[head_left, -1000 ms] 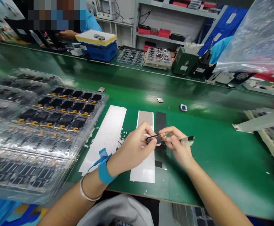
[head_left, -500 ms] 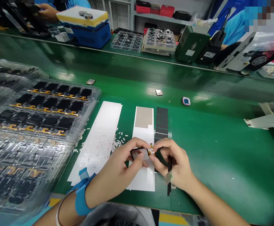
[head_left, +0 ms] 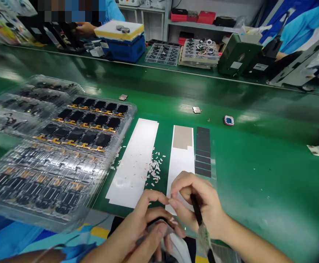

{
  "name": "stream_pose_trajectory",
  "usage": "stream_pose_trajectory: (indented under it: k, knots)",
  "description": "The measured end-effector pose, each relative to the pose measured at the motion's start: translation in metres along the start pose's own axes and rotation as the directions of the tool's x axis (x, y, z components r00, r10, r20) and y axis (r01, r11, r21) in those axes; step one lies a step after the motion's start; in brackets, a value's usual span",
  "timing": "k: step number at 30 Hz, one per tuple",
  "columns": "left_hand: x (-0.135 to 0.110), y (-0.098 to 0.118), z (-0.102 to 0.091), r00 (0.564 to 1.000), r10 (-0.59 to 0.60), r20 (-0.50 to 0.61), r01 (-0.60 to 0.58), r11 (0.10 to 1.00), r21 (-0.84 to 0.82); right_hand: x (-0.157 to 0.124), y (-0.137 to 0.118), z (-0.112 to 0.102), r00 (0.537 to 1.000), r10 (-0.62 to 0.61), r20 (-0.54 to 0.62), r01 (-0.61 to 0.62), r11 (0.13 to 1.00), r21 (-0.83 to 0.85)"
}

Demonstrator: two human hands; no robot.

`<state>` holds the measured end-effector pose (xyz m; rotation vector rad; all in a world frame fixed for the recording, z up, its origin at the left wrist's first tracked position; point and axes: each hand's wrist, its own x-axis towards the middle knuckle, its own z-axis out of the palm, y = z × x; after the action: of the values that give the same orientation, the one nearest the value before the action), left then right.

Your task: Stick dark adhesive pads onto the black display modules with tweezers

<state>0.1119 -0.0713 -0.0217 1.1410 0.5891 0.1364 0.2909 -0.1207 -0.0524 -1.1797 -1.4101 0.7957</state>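
Observation:
My left hand (head_left: 143, 228) is at the bottom edge of the view, its fingers curled around a small dark rectangular part (head_left: 155, 223) that is mostly hidden. Touching it from the right, my right hand (head_left: 200, 208) pinches its thumb and forefinger at the part's edge while a thin dark tool (head_left: 199, 219) lies gripped along its palm. Just beyond the hands lie a white backing sheet (head_left: 180, 166) with a grey patch and a strip of black rectangular pads (head_left: 203, 151). Another white sheet (head_left: 137, 160) lies to the left, with small white scraps beside it.
Clear plastic trays (head_left: 66, 146) holding rows of black parts with orange flex tails are stacked at the left. Three small loose parts (head_left: 228, 120) lie on the green bench. At the far side stand a blue box (head_left: 123, 40), component trays, a green device and other people in blue.
Both hands have drawn back toward me and down to the bottom edge, carrying the small part. The tool now points downward along my right palm. The view has shifted slightly.

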Motion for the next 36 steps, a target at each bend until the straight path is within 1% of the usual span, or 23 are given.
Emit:
stream_pose_trajectory:
  k: [1,3,4,5,7,9,12,14,17,19,22,25,28,30,32,33,36]
  knots:
    - [-0.001,0.004,-0.005,1.000,-0.015,0.002,0.015,0.999,0.043,-0.001,0.000,0.001,1.000,0.006,0.004,-0.006,1.000,0.027]
    - [0.008,0.013,-0.017,1.000,-0.002,0.005,0.001,0.985,0.175,-0.001,-0.001,0.003,0.998,0.044,-0.036,-0.043,0.998,0.041]
    - [0.017,0.017,-0.023,1.000,0.018,0.010,-0.020,0.973,0.228,0.001,-0.001,0.003,0.996,0.062,-0.065,-0.061,0.998,0.017]
    - [0.027,0.021,-0.028,0.999,0.042,0.022,-0.046,0.969,0.243,0.003,-0.002,0.002,0.993,0.075,-0.095,-0.078,0.997,-0.027]
    - [0.048,0.023,-0.036,0.997,0.073,0.030,-0.078,0.971,0.227,0.009,-0.001,0.001,0.988,0.063,-0.142,-0.086,0.984,-0.158]
    - [0.063,0.020,-0.040,0.992,0.121,0.045,-0.128,0.973,0.194,0.015,0.000,0.001,0.984,-0.004,-0.179,-0.054,0.947,-0.316]
    - [0.070,0.011,-0.043,0.985,0.164,0.058,-0.172,0.970,0.170,0.018,0.005,0.001,0.969,-0.173,-0.178,0.053,0.844,-0.533]
    - [0.070,0.006,-0.044,0.986,0.160,0.053,-0.166,0.973,0.158,0.017,0.009,0.002,0.958,-0.247,-0.146,0.107,0.778,-0.619]
    - [0.068,0.002,-0.046,0.988,0.152,0.032,-0.155,0.980,0.124,0.014,0.013,0.002,0.958,-0.271,-0.092,0.138,0.718,-0.682]
    - [0.067,0.001,-0.047,0.989,0.151,0.008,-0.150,0.981,0.122,0.013,0.014,0.003,0.962,-0.257,-0.089,0.129,0.717,-0.685]
    - [0.066,0.003,-0.049,0.983,0.182,-0.012,-0.176,0.966,0.188,0.013,0.014,0.005,0.970,-0.202,-0.131,0.079,0.782,-0.618]
    - [0.065,0.006,-0.049,0.979,0.205,-0.002,-0.198,0.945,0.261,0.013,0.016,0.006,0.973,-0.175,-0.153,0.056,0.814,-0.579]
    - [0.065,0.009,-0.048,0.985,0.173,0.016,-0.170,0.940,0.295,0.012,0.019,0.004,0.966,-0.179,-0.188,0.042,0.822,-0.568]
    - [0.064,0.010,-0.046,0.989,0.134,0.066,-0.148,0.939,0.311,0.011,0.019,0.000,0.951,-0.141,-0.274,-0.022,0.855,-0.517]
    - [0.063,0.010,-0.044,0.983,0.099,0.155,-0.147,0.928,0.341,0.011,0.015,-0.005,0.927,-0.082,-0.366,-0.096,0.892,-0.442]
    - [0.061,0.010,-0.044,0.974,0.094,0.208,-0.166,0.917,0.362,0.011,0.011,-0.007,0.917,-0.059,-0.394,-0.118,0.905,-0.410]
    - [0.057,0.010,-0.042,0.927,0.107,0.360,-0.266,0.865,0.426,0.019,-0.004,-0.011,0.918,-0.055,-0.392,-0.105,0.921,-0.375]
